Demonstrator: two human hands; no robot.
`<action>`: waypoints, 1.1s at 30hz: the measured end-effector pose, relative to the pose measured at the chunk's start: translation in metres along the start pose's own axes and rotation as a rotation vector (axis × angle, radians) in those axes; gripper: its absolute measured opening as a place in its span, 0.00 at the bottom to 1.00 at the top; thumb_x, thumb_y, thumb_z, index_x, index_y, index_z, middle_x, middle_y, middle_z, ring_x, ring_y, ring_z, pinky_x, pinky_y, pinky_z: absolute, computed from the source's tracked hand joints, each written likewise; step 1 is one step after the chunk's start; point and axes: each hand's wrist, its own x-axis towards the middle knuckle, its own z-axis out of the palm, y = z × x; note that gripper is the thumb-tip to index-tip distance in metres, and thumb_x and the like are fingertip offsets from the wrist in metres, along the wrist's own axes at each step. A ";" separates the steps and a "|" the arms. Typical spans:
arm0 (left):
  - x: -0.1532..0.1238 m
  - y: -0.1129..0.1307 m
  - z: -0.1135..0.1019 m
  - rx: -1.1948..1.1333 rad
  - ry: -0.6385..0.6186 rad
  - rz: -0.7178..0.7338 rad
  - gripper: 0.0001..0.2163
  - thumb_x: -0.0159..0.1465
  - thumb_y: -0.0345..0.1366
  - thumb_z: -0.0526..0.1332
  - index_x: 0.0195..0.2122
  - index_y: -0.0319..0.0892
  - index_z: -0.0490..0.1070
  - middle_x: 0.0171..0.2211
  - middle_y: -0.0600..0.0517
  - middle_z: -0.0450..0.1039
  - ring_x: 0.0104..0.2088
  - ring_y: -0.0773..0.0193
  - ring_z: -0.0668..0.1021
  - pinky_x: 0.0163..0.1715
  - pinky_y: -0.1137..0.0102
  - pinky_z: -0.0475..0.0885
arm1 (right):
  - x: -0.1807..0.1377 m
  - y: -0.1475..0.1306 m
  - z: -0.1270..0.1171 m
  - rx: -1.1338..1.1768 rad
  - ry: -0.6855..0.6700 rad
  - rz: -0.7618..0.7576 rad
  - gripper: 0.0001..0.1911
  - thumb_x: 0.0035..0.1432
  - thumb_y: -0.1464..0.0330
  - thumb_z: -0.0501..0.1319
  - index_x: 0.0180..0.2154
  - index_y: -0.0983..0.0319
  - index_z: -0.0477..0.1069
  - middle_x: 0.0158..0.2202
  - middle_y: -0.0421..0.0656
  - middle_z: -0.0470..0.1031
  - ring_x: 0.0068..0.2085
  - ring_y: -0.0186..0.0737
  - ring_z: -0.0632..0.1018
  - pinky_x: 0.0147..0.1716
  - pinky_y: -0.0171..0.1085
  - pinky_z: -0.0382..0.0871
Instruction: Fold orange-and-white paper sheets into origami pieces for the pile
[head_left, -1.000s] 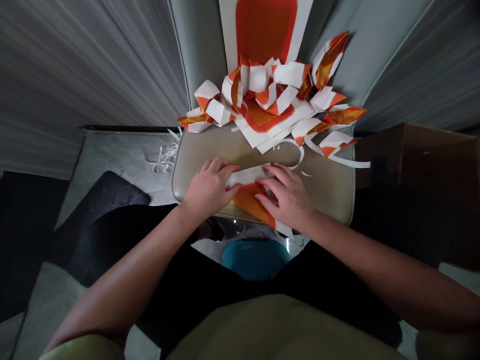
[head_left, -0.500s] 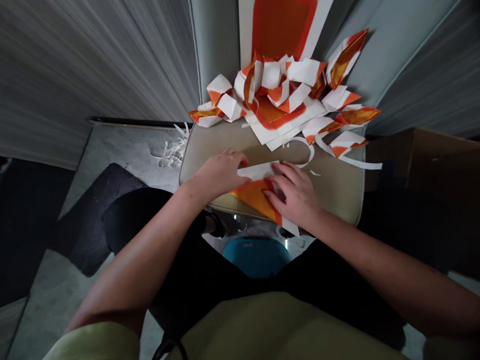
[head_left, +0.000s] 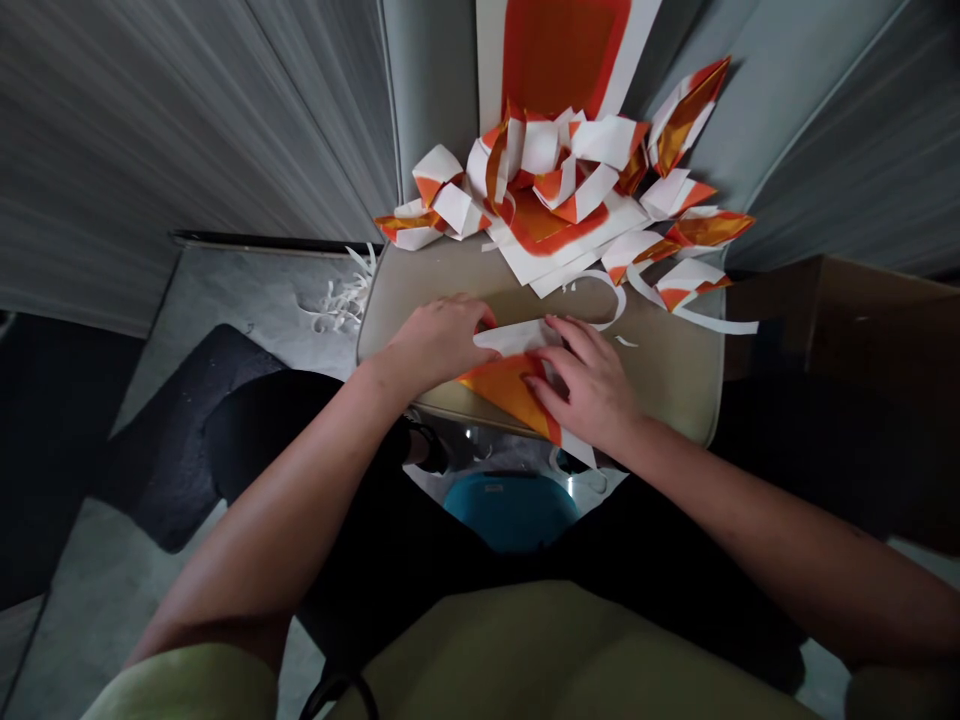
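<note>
A sheet of white, orange and gold paper [head_left: 510, 386], partly folded over, lies at the front of the chair seat [head_left: 660, 375]. At its left end my left hand [head_left: 442, 338] grips the white folded strip between thumb and fingers. Over the right part rests my right hand [head_left: 589, 380], fingers curved and pinching the paper near its right edge. One white corner pokes out below my right palm. Behind the hands sits a pile of folded paper pieces [head_left: 540, 150] in white, orange and gold, on top of flat sheets [head_left: 562, 265].
Thin white paper strips [head_left: 611, 295] lie on the seat, and more cuttings [head_left: 341, 300] are heaped on the floor at left. A large sheet [head_left: 566, 60] leans against the chair back. A cardboard box [head_left: 877, 310] stands at right; a blue object [head_left: 510, 512] is below.
Both hands keep nearly the same hold on the paper. The whole view has shifted very slightly; nothing else has visibly moved.
</note>
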 end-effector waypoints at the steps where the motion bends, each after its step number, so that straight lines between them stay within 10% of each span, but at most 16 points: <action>1: 0.000 0.000 0.001 0.011 0.011 0.011 0.16 0.61 0.44 0.68 0.48 0.44 0.78 0.48 0.47 0.78 0.51 0.52 0.79 0.54 0.61 0.72 | 0.000 0.000 0.000 -0.002 0.000 -0.003 0.12 0.64 0.66 0.64 0.47 0.64 0.78 0.64 0.58 0.70 0.64 0.63 0.72 0.61 0.60 0.70; 33: -0.046 0.001 0.049 0.305 0.357 0.253 0.13 0.75 0.33 0.53 0.50 0.42 0.78 0.50 0.45 0.79 0.47 0.52 0.79 0.42 0.59 0.73 | -0.004 -0.003 -0.002 -0.128 -0.088 -0.112 0.19 0.70 0.67 0.57 0.58 0.59 0.77 0.62 0.46 0.76 0.69 0.63 0.68 0.61 0.60 0.66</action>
